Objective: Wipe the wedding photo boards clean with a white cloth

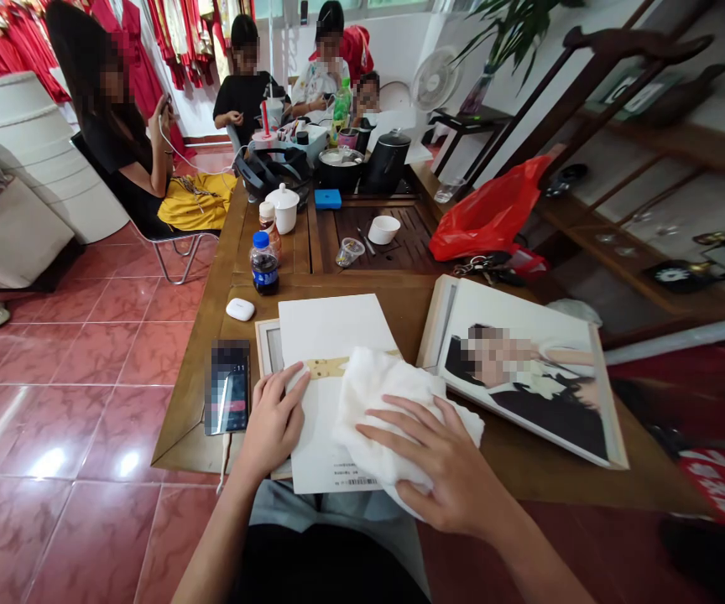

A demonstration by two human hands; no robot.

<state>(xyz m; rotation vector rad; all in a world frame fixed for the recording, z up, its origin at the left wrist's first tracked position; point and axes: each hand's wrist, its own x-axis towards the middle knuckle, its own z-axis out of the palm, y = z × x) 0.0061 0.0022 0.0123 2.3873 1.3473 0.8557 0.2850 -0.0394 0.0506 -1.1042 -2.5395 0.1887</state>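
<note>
A white rectangular board (331, 323) lies near the table's front edge, with a yellowish strip across its middle and a barcode printed near its lower edge. My left hand (275, 419) rests on the board's left side, its fingers extended and slightly bent. Spread over a bunched white cloth (368, 382), the fingers of my right hand (431, 449) press it onto the board's right half. The cloth hides part of the strip and overhangs the board's right edge. Beneath the board, a pale frame edge (268, 344) pokes out at the left.
A framed photo (526, 377) lies at right. Leftward are a phone (227, 390) with a cable, a white earbud case (240, 309) and a blue-capped bottle (264, 267). Farther back are a white bowl (383, 230), a red bag (488, 214), a black kettle (388, 159) and several seated people.
</note>
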